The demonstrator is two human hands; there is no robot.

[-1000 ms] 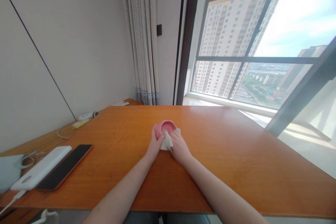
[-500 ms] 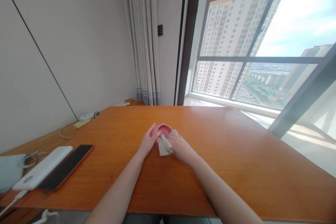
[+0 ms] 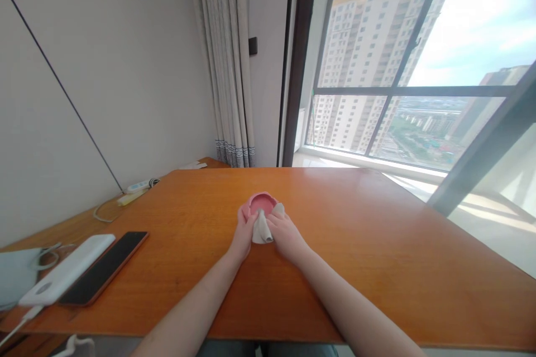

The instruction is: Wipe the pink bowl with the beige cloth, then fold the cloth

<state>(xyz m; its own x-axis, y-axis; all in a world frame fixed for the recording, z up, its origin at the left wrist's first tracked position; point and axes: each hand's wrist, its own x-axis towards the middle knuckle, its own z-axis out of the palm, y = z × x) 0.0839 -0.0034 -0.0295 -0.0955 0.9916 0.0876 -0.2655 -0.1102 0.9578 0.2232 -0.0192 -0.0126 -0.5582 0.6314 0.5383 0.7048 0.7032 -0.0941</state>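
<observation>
Between my hands, over the middle of the wooden table (image 3: 335, 223), is a small pink bowl (image 3: 262, 202) with a wavy rim, tilted so its hollow inside shows. My left hand (image 3: 243, 231) grips the bowl's left side, its thumb at the near rim. In my right hand (image 3: 288, 234) a pale grey cloth (image 3: 262, 230) is bunched against the bowl's near right edge. Part of the cloth hangs down between the two hands. The fingers of my right hand are partly hidden behind the cloth and bowl.
At the left lie a black phone (image 3: 104, 268) and a white power bank (image 3: 69, 268) with a cable plugged in. A white power strip (image 3: 139, 186) sits by the wall. Beyond the table are a curtain (image 3: 228, 67) and a large window (image 3: 397, 89).
The bowl has turned and tilted so more of its inside faces me. My left hand has shifted slightly with it, and my right hand with the cloth has moved slightly up.
</observation>
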